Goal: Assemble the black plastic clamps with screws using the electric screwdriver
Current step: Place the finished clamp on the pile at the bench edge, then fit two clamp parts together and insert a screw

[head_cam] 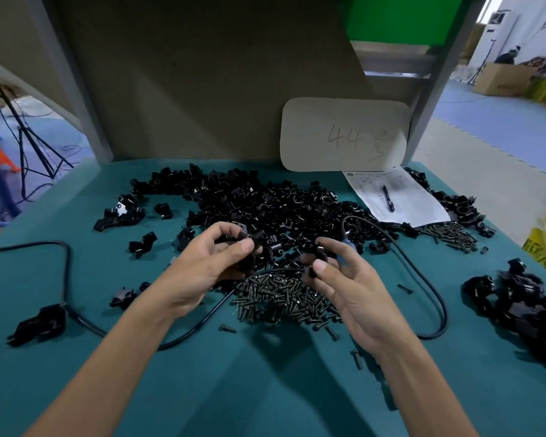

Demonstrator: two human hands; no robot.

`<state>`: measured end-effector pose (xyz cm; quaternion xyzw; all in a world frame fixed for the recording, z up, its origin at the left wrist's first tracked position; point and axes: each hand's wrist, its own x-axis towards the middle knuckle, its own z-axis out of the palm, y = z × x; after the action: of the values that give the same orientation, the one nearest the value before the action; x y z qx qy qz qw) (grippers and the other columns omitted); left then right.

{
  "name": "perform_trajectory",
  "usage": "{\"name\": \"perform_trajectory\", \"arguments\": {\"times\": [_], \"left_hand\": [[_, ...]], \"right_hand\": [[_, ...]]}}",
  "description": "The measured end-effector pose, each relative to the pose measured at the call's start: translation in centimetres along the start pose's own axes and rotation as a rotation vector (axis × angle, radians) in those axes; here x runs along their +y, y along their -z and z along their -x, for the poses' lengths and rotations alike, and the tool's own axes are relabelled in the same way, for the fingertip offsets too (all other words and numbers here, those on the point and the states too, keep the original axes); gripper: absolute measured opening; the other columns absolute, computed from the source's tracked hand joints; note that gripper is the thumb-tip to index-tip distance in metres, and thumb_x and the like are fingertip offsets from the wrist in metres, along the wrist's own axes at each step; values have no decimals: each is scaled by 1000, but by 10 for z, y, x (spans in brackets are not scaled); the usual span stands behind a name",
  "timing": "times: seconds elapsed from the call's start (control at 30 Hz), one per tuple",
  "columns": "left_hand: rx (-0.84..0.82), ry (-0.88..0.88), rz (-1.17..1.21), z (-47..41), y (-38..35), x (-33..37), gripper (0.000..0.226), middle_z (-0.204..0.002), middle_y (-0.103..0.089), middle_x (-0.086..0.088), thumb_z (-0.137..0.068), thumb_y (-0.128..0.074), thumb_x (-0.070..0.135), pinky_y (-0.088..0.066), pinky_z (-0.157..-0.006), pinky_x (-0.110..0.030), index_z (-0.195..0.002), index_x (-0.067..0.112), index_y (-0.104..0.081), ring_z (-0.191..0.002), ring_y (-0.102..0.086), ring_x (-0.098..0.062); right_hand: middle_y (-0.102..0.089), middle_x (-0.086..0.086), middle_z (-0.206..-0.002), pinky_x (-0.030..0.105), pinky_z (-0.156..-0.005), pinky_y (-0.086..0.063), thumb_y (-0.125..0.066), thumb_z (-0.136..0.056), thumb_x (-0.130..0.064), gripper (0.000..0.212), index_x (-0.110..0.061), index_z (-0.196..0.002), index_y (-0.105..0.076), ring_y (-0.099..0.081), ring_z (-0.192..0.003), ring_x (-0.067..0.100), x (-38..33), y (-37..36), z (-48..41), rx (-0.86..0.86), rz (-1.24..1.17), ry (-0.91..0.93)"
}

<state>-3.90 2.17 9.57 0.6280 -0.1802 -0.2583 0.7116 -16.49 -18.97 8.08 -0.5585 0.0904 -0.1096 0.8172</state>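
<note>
- Evidently, work was partway: a heap of what looked like finished clamps (524,307) lay on the bench (265,389) at the right, well apart from the loose stock.
- Loose parts (265,203) were piled across the middle, a far larger heap than the finished one; most of the job remained, by my judgement.
- Screws (281,298) lay heaped just below both hands, with a second lot (451,234) near the paper (394,197).
- Left hand (208,263) had its fingers closed on a black part (246,241).
- Right hand (344,279) pinched a small black piece (316,257) between thumb and forefinger, the other fingers spread.
- Screwdriver itself could not be identified; only a cable (423,279) ran past the right hand.
- Current clamp was judged not yet screwed.
</note>
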Motion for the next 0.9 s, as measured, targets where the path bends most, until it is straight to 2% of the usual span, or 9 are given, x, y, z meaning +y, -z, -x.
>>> {"name": "perform_trajectory", "arguments": {"times": [0.07, 0.13, 0.27, 0.43, 0.53, 0.6, 0.7, 0.8, 0.9], "left_hand": [[-11, -50, -168, 4, -9, 2, 33, -104, -76, -9, -89, -63, 38, -57, -74, -27, -108, 12, -56, -85, -72, -21], [-15, -122, -280, 7, -17, 3, 19, -103, -75, -8, -103, -50, 32, -56, -72, -28, -107, 15, -57, -82, -72, -23], [-22, -191, -318, 13, -26, 4, 20, -103, -71, -11, -109, -38, 20, -55, -69, -28, -106, 25, -57, -78, -67, -18], [75, -69, -304, 14, -29, -2, 12, -95, -74, -6, -103, -53, 21, -53, -70, -29, -109, 23, -43, -70, -64, -11], [36, -66, -381, 15, -29, -3, 13, -92, -72, 0, -94, -69, 33, -53, -80, -34, -103, 33, -60, -80, -66, -9], [-36, -95, -372, 18, -29, -2, 20, -103, -74, 5, -87, -74, 37, -52, -89, -31, -106, 35, -70, -95, -68, -6], [-46, -134, -397, 20, -33, 2, 43, -121, -71, 9, -84, -75, 39, -51, -102, -36, -126, 32, -68, -113, -66, -8], [-11, -191, -427, 22, -36, 5, 41, -114, -74, 8, -83, -77, 43, -54, -99, -45, -122, 35, -68, -106, -70, -12], [12, -272, -473, 24, -37, 6, 37, -111, -75, 11, -86, -75, 50, -55, -96, -46, -120, 37, -70, -105, -70, -11]], "right_hand": [[-76, -1, -117, 24, -85, -57, -72, -85, -20, 46, -19, -129, -60, -70, -110, 14, -2, -9, -2, -28, 136, 60], [-75, -6, -120, 23, -85, -56, -71, -90, -19, 41, -21, -129, -60, -67, -117, 8, -4, -16, -4, -55, 231, 99], [-75, 2, -117, 22, -93, -53, -73, -91, -14, 41, -29, -128, -64, -68, -113, 13, -8, -22, -4, -88, 248, 151], [-74, 3, -115, 25, -95, -53, -75, -91, -20, 42, -44, -125, -67, -68, -112, 15, -11, -22, -3, -100, 306, 214], [-73, -5, -118, 35, -105, -52, -72, -90, -29, 41, -47, -126, -67, -64, -121, 22, -9, -21, -3, -104, 318, 222], [-70, -18, -119, 34, -107, -50, -68, -95, -29, 39, -48, -129, -66, -60, -128, 18, -9, -21, -3, -133, 359, 234], [-67, -21, -128, 24, -106, -49, -64, -99, -20, 38, -34, -135, -62, -57, -129, 1, -9, -23, -4, -159, 401, 237], [-73, -7, -120, 24, -99, -52, -63, -100, -9, 29, -20, -126, -63, -66, -117, 9, -7, -25, -3, -163, 357, 212], [-76, 2, -115, 28, -97, -55, -66, -93, -11, 29, -15, -122, -66, -70, -112, 18, -8, -27, -1, -164, 262, 209]]}}
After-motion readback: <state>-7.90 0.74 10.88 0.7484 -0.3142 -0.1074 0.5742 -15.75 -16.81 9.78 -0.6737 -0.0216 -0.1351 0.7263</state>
